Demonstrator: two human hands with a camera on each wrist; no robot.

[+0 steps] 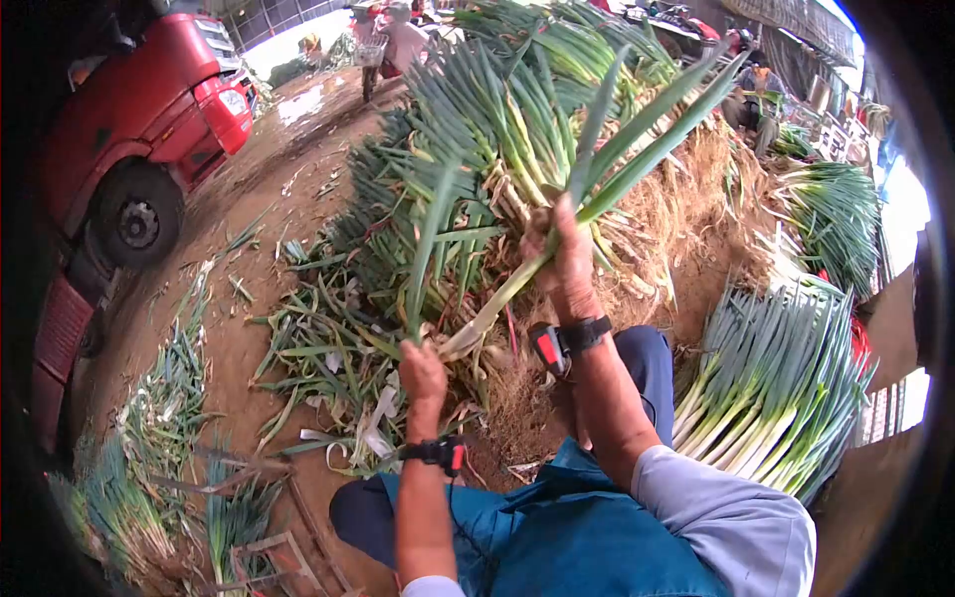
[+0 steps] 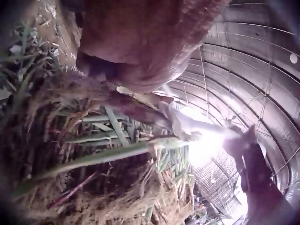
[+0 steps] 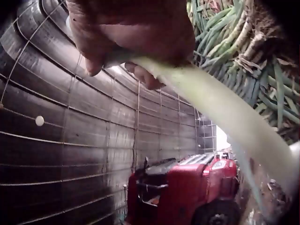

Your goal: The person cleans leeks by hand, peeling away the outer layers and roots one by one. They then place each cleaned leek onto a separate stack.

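Note:
In the head view the right hand (image 1: 569, 261) grips a long green onion (image 1: 497, 300) where its white stalk turns green, its leaves fanning up to the right. At the stalk's lower end is the left hand (image 1: 424, 378), fingers curled at the root end, with a green leaf rising above it. The right wrist view shows the right hand (image 3: 136, 37) wrapped round the pale stalk (image 3: 220, 105). Close to the camera in the left wrist view, the left hand (image 2: 140, 42) hides what its fingers hold; the right hand (image 2: 255, 173) is at the lower right.
A big heap of green onions (image 1: 477, 109) rises ahead of the hands. Trimmed onions (image 1: 776, 383) lie at the right, more (image 1: 129, 507) at the lower left. Loose leaves litter the ground near a wooden frame (image 1: 274, 557). A red truck (image 1: 149, 90) stands at the upper left.

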